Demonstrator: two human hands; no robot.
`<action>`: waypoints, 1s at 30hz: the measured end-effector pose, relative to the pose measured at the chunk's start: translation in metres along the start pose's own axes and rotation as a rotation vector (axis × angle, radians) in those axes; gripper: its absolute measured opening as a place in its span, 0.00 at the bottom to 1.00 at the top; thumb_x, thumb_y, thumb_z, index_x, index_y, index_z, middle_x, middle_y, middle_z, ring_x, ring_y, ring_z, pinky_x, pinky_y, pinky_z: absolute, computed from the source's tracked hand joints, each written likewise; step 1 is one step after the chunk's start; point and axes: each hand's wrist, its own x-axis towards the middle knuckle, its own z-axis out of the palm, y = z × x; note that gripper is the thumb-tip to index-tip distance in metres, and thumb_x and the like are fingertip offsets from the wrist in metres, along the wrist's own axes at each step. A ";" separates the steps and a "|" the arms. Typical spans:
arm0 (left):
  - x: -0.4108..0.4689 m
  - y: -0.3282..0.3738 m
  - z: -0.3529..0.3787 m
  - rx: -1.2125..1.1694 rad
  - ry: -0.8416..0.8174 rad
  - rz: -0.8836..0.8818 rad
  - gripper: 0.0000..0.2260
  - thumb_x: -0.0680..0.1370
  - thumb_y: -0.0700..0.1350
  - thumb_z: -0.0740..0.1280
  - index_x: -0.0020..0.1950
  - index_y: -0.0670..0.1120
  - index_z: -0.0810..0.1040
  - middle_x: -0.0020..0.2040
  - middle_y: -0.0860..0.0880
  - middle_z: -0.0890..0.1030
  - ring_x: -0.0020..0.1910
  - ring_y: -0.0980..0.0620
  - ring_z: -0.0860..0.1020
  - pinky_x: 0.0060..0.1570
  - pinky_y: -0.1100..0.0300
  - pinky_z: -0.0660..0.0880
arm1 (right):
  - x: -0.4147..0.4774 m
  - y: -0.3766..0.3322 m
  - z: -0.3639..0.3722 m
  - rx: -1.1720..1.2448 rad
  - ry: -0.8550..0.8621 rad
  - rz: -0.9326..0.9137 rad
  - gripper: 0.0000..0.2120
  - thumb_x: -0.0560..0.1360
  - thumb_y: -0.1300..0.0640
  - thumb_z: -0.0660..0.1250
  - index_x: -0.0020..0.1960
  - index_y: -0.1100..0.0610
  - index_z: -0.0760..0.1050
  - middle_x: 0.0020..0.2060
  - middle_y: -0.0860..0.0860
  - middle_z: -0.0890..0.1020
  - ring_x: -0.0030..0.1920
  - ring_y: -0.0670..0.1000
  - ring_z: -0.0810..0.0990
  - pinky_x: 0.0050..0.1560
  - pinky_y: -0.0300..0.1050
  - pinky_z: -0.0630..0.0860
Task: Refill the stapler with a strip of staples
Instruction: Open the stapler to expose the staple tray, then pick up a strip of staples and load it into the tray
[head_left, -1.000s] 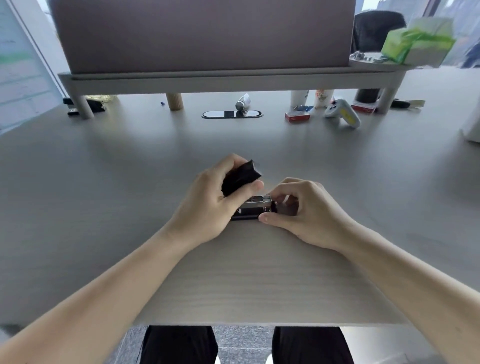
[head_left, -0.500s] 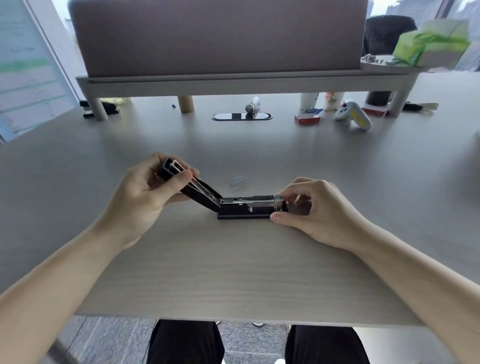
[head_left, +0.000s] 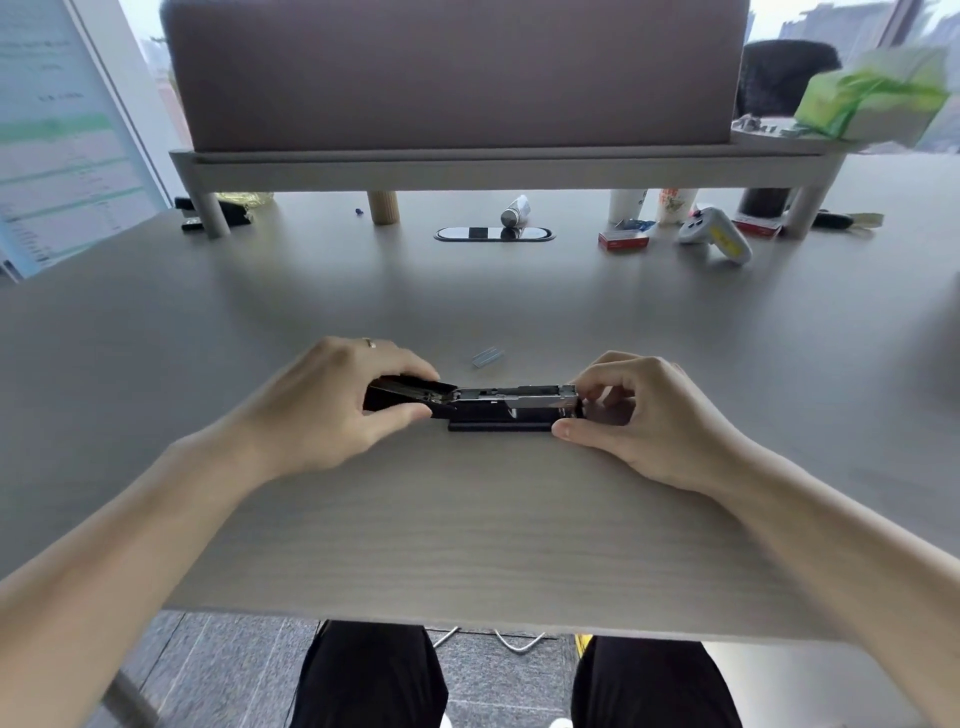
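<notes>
**Inspector:** State the position of the stapler.

**Assistant:** It lies on the table, folded fully open and nearly flat, held at both ends. The black cover extends to the left; the metal staple channel faces upward between the two grips.

**Inspector:** Left hand?

**Assistant:** Closed around the black cover, fingers curled over its top and thumb pressed along the near edge. A ring is visible on one finger.

**Inspector:** Right hand?

**Assistant:** Pinching the front end of the base and channel, thumb on the near side, fingers curled over the far side. Whether anything else is in that hand cannot be told.

**Inspector:** The strip of staples?

**Assistant:** Lying loose on the table, just beyond the stapler, between the two grips and touching neither hand.
</notes>
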 end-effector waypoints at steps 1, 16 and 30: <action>-0.002 -0.002 0.003 -0.035 0.016 -0.037 0.10 0.76 0.47 0.77 0.57 0.55 0.87 0.48 0.60 0.87 0.48 0.58 0.83 0.49 0.64 0.77 | 0.000 0.000 0.000 -0.004 0.000 0.000 0.10 0.70 0.46 0.81 0.46 0.50 0.87 0.42 0.45 0.82 0.40 0.48 0.80 0.43 0.37 0.73; 0.074 0.022 0.012 -0.101 0.040 -0.301 0.14 0.76 0.54 0.77 0.58 0.49 0.83 0.51 0.54 0.86 0.48 0.52 0.84 0.51 0.62 0.76 | -0.003 -0.004 -0.007 0.050 0.002 0.080 0.28 0.67 0.30 0.72 0.62 0.43 0.84 0.49 0.42 0.86 0.48 0.44 0.85 0.51 0.39 0.80; 0.104 0.027 0.030 -0.098 0.218 0.122 0.08 0.75 0.37 0.78 0.53 0.42 0.86 0.45 0.52 0.87 0.42 0.53 0.88 0.50 0.66 0.81 | 0.028 0.000 -0.006 0.480 0.151 0.232 0.18 0.84 0.45 0.64 0.53 0.56 0.87 0.43 0.52 0.88 0.44 0.46 0.83 0.49 0.47 0.81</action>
